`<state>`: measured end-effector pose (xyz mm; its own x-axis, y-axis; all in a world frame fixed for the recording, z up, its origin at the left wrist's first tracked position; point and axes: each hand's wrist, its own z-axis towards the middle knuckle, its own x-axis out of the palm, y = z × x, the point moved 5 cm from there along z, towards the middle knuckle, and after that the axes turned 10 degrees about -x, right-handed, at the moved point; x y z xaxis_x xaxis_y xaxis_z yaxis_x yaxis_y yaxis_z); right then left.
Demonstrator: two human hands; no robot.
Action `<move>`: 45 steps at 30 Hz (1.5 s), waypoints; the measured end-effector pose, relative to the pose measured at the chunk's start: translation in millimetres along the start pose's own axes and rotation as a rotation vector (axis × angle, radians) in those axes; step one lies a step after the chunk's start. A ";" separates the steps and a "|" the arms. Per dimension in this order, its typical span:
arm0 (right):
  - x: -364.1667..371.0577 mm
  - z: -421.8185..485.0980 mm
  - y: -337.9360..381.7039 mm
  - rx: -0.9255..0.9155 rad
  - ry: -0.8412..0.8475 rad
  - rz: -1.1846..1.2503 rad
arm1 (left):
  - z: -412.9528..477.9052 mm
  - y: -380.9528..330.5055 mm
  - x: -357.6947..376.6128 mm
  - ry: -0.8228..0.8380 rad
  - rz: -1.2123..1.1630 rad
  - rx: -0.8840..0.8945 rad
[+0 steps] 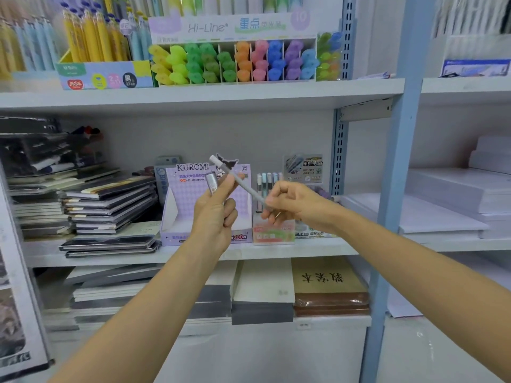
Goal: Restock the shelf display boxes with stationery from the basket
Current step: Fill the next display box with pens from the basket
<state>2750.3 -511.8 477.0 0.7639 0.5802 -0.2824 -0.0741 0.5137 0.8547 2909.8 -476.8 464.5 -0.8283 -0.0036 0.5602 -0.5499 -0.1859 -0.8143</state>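
Observation:
My left hand [215, 210] grips a small dark grey tube [211, 182], upright, in front of the purple Kuromi display box [177, 217] on the middle shelf. My right hand [290, 204] holds a slim grey pen [237, 178] by its lower end; the pen slants up to the left, its white tip crossing above my left thumb. Whether my left hand also touches the pen I cannot tell. Right of the Kuromi box stands a pink display box [272, 234] with several pastel pens [266, 181]. No basket is in view.
Stacks of dark notebooks [107, 205] fill the middle shelf's left. A highlighter display [235, 60] and yellow pens [94, 37] stand on the upper shelf. White paper stacks [453, 200] lie right of the blue upright post [398, 161]. Paper packs [262, 291] sit below.

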 end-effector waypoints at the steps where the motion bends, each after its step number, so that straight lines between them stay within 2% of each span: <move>1: 3.5 -1.6 0.8 0.014 0.073 -0.057 | -0.5 -1.1 1.2 0.006 0.048 0.015; 2: 5.5 -1.7 3.3 0.006 0.111 -0.146 | -1.2 -2.1 2.1 0.006 0.116 0.029; 4: 4.5 3.0 14.6 -0.068 0.038 -0.306 | -1.3 -2.7 3.3 -0.008 0.274 0.055; 7: -1.2 12.6 38.2 -0.193 -0.184 -0.311 | -0.8 -0.5 7.8 0.015 0.436 0.095; 10: 1.8 20.1 47.3 -0.223 -0.192 -0.335 | 0.0 3.4 12.0 0.054 0.531 0.115; 13: -3.5 24.1 51.4 -0.287 -0.253 -0.344 | 5.1 0.7 9.1 0.056 0.534 0.119; 16: -29.1 27.0 51.9 -0.349 -0.453 -0.300 | 14.4 1.2 -1.0 0.000 0.439 0.025; 20: -59.5 32.0 28.4 -0.286 -0.601 -0.334 | 23.5 12.2 -9.6 -0.005 0.390 -0.079; 26: -65.7 46.7 -18.3 -0.166 -0.530 -0.483 | 30.0 16.7 -15.6 0.117 0.506 0.002; 37: -68.2 75.6 -29.4 -0.105 -0.309 -0.696 | 45.8 24.3 -25.3 0.128 0.531 -0.007; 45: -58.7 84.4 -35.5 -0.191 -0.406 -0.843 | 52.2 26.5 -26.0 0.109 0.501 -0.043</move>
<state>2762.2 -617.4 500.0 0.7754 -0.2727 -0.5696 0.5259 0.7782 0.3434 2922.3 -532.9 436.2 -0.9964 0.0210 0.0825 -0.0847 -0.1474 -0.9854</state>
